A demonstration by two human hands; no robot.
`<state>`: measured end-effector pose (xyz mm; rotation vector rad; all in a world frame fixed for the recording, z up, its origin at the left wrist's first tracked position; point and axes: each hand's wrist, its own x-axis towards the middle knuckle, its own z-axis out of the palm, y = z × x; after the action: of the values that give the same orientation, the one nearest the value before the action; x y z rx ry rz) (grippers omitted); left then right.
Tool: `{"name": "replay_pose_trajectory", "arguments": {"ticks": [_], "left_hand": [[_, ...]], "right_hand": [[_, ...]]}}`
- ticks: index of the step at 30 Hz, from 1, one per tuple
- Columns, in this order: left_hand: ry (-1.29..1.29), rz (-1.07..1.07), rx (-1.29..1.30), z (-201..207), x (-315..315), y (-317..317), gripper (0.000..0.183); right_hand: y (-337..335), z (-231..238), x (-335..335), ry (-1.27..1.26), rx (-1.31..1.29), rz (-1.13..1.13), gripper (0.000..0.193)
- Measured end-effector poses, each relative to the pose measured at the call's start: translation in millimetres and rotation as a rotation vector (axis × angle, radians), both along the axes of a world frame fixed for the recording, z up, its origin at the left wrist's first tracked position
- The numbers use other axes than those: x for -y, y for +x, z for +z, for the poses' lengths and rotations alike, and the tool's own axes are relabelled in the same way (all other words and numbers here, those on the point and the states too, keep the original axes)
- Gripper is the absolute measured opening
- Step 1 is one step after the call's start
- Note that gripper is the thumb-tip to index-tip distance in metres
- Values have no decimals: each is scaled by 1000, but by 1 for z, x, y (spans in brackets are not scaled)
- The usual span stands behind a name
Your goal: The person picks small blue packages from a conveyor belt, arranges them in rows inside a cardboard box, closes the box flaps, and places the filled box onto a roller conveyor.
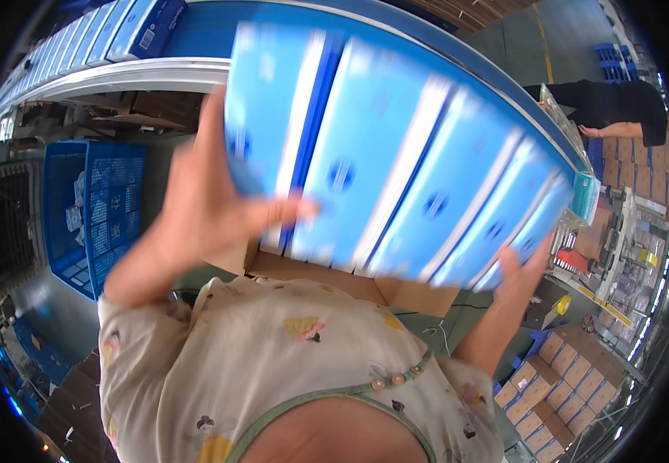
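A row of several light-blue boxes (384, 154) with white bands and dark-blue round marks is held up in front of me, tilted down to the right and smeared by motion. My left hand (215, 193) presses on the row's left end, its thumb lying across the front. At the right end, my right hand (518, 276) grips the last box, its fingers partly hidden. The boxes are squeezed together between both hands. Below them, an open cardboard box (315, 276) shows its flaps just in front of my body; its inside is mostly covered.
Behind the held row runs a blue conveyor belt (209, 31) with a metal rail. More blue boxes (130, 32) line up on it at the upper left. A blue crate (103, 220) stands at left. Another person (620, 108) is at far right, above stacked brown cartons (562, 386).
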<state>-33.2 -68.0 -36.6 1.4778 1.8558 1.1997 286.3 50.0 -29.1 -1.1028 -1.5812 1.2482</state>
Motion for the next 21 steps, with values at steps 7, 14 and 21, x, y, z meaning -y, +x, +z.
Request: {"name": "replay_pose_trajectory", "arguments": {"ticks": [7,14,21], "left_hand": [[-633,25,260,-119,-8,23,88],[-528,-29,-653,-243,-26,52,59],[-691,-251,-668,-254,-73,43,48]], "right_hand": [[15,-160,15,-464,63,84,65],[-13,-288,-24,157,1049,116,67],[-64,-263,-38,54,1240,600,48]]}}
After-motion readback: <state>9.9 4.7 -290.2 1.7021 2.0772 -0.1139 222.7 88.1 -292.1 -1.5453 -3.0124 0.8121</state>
